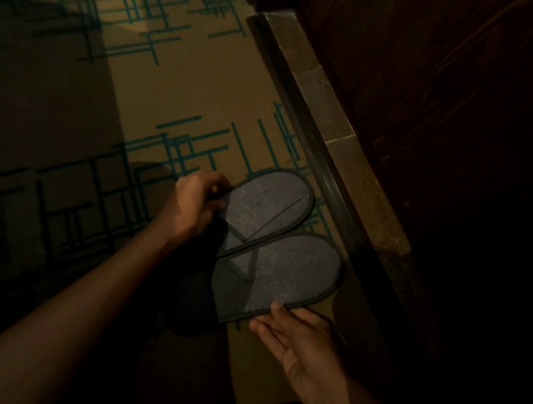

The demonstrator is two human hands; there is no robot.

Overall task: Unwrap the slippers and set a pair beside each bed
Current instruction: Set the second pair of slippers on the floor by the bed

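Note:
Two flat grey slippers with dark trim lie side by side on the carpet, toes toward the right. The far slipper [268,206] has its left edge pinched by my left hand [192,203]. The near slipper [282,271] lies just below it, overlapping slightly. My right hand [296,335] is open, palm up, its fingertips touching the near slipper's lower edge. No wrapper shows in this view.
The carpet [188,90] is tan with teal line patterns, partly in shadow on the left. A dark metal strip and stone ledge [325,109] run diagonally on the right, below a dark wooden panel [441,110]. The room is dim.

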